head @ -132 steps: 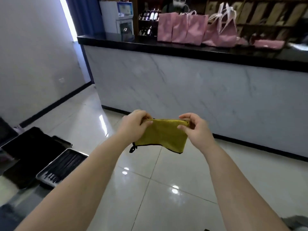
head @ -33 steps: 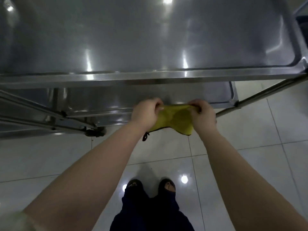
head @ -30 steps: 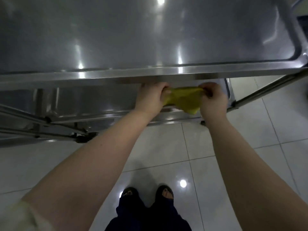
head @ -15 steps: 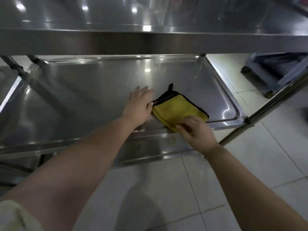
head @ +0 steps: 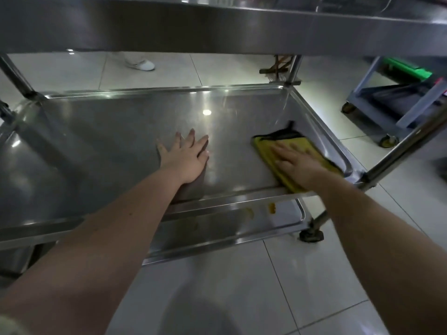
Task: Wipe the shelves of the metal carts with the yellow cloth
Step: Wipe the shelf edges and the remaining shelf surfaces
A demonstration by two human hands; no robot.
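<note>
The folded yellow cloth [head: 306, 147] with a dark trim lies at the near right corner of the metal cart's middle shelf [head: 121, 131]. My right hand [head: 295, 160] presses flat on the cloth with straight fingers. My left hand [head: 187, 155] rests flat on the bare steel at the shelf's middle, fingers spread, holding nothing. The cart's top shelf [head: 217, 25] hangs over both hands. A lower shelf [head: 229, 226] shows beneath the front rim.
A blue-grey wheeled cart [head: 396, 102] with a green item stands on the tiled floor to the right. A person's white shoe [head: 141, 64] is on the floor beyond the cart. The cart's right front leg [head: 396, 155] slants close to my right arm.
The cloth went from being held between both hands to lying on the middle shelf. My right hand now presses it flat and has slid it right; my left hand rests apart on the steel.
</note>
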